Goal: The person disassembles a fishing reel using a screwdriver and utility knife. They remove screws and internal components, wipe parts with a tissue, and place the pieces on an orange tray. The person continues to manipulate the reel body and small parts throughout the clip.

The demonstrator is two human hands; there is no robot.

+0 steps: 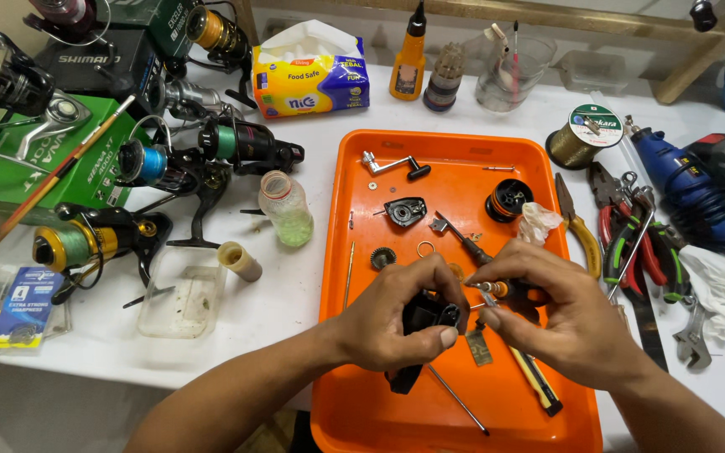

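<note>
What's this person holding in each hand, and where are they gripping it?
The left hand grips a black reel body around its middle; the right hand pinches a small orange-collared tool near its tip.

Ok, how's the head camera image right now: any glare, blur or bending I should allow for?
Head view: even, soft light with faint shadows under the hands; mild sheen on the orange tray, no blown-out glare. The left hand, the right hand and the black reel body between them look sharp. Wide-lens bending shows at the edges, where the table edge curves.
</note>
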